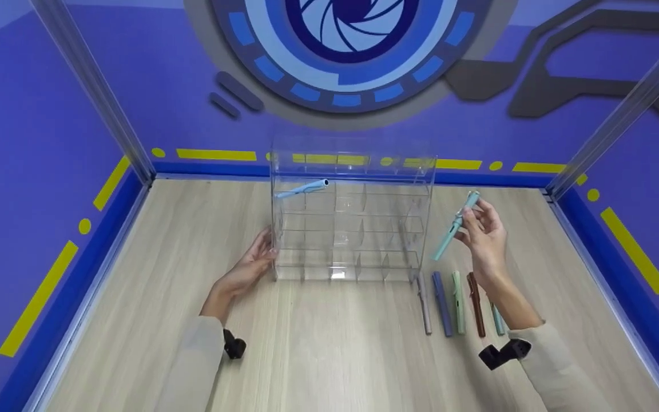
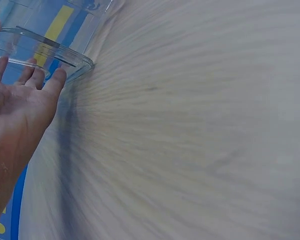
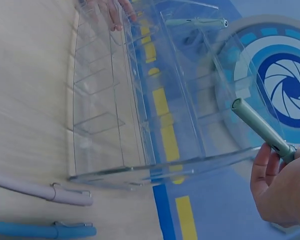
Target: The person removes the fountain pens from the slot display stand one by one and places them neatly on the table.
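A clear acrylic organizer with tiers of compartments stands on the table. My left hand rests against its left side, and in the left wrist view the fingers extend along the clear wall. Out to the right of the organizer, my right hand pinches a teal pen between thumb and fingers, raised and tilted, its clip end up. A light blue pen lies slanted in the upper left compartment of the organizer.
Several pens lie in a row right of the organizer's front: a greyish one, a blue one, a light green one, a brown one and a teal one partly under the right forearm. Printed panels enclose the table.
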Available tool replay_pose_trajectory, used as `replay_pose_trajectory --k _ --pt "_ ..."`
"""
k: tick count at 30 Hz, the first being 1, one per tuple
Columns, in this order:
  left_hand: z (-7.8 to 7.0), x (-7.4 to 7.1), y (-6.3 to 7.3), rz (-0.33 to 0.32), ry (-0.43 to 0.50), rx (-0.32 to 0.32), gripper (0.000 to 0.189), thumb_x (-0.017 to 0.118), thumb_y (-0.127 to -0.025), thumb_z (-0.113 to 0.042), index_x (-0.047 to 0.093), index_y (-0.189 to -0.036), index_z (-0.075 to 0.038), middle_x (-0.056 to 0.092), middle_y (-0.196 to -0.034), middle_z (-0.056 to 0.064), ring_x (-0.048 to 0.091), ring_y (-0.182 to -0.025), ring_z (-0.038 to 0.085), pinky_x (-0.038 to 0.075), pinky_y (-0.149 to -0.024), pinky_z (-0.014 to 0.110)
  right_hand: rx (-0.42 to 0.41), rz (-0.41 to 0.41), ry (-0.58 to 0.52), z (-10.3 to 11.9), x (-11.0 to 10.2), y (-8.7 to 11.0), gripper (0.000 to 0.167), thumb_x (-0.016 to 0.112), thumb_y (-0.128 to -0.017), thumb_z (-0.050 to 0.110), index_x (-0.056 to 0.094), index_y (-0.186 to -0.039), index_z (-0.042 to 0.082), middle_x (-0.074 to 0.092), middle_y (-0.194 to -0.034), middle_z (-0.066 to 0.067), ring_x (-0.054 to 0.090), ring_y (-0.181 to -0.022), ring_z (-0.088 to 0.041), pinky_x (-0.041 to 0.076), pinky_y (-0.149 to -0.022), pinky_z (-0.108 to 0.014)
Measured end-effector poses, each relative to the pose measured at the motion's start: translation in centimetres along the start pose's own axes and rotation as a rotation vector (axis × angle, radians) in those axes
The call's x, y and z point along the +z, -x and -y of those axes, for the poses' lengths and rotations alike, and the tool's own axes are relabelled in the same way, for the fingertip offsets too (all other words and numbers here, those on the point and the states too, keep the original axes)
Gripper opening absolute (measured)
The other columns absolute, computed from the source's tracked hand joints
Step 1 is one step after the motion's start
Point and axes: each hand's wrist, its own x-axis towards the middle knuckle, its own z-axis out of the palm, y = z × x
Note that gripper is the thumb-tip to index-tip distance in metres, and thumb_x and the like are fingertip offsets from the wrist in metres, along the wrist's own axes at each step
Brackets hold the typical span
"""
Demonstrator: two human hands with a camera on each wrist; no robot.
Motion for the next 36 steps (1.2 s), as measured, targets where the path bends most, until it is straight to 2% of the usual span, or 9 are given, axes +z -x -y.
replay_pose_trajectory --k 6,10,16,23,28,36 --pt "0.1 0.0 0.1 -0.006 0.002 -0.002 0.079 0.051 -0.108 -0.025 -0.003 -0.166 -0.022 -0.009 -0.174 0.007 -0.007 -0.162 0.026 0.009 -0.132 0.047 0.029 -0.005 0.054 0.0 -2.3 0.0 0.042 0.059 -0.104 0.019 0.050 -0.143 0.007 0.063 -0.099 0.007 0.065 -0.086 -0.004 0.060 -0.074 -0.019" --pt "0.1 0.0 0.0 -0.007 0.008 0.004 0.081 0.052 -0.108 -0.024 -0.004 -0.166 -0.020 -0.010 -0.174 0.008 -0.008 -0.162 0.027 0.009 -0.131 0.048 0.030 -0.023 0.074 -0.3 -4.2 0.0 0.039 0.061 -0.103 0.018 0.054 -0.140 0.008 0.065 -0.099 0.008 0.066 -0.087 -0.003 0.060 -0.073 -0.018" --pt "-0.1 0.2 -0.1 0.000 0.011 0.001 0.080 0.052 -0.108 -0.022 -0.003 -0.166 -0.020 -0.008 -0.174 0.009 -0.002 -0.162 0.030 0.011 -0.130 0.051 0.077 -0.099 0.097 -1.2 -7.4 -0.4 0.037 0.065 -0.100 0.018 0.059 -0.136 0.011 0.066 -0.096 0.010 0.066 -0.087 -0.001 0.060 -0.072 -0.017" --pt "-0.2 0.3 -0.1 -0.006 0.000 -0.005 0.075 0.048 -0.109 -0.018 -0.001 -0.166 -0.021 -0.005 -0.174 0.007 -0.003 -0.162 0.029 0.013 -0.130 0.050 0.172 -0.179 0.168 -2.9 -11.4 -1.3 0.031 0.070 -0.097 0.017 0.063 -0.127 0.014 0.067 -0.091 0.014 0.068 -0.081 0.003 0.060 -0.067 -0.015" --pt "-0.1 0.2 -0.1 -0.014 0.001 0.004 0.075 0.049 -0.109 -0.016 0.001 -0.166 -0.020 -0.003 -0.175 0.007 -0.001 -0.162 0.028 0.015 -0.131 0.047 0.222 -0.189 0.167 -3.7 -14.0 -1.5 0.030 0.071 -0.096 0.015 0.064 -0.125 0.017 0.071 -0.084 0.015 0.070 -0.076 0.002 0.061 -0.064 -0.016" --pt "-0.1 0.0 0.0 -0.006 0.024 0.035 0.076 0.051 -0.107 -0.013 0.003 -0.166 -0.019 -0.001 -0.174 0.010 0.002 -0.162 0.030 0.016 -0.130 0.047 0.304 -0.180 0.232 -5.3 -17.8 -1.0 0.019 0.074 -0.094 0.020 0.076 -0.112 0.028 0.072 -0.080 0.017 0.070 -0.073 0.004 0.060 -0.061 -0.016"
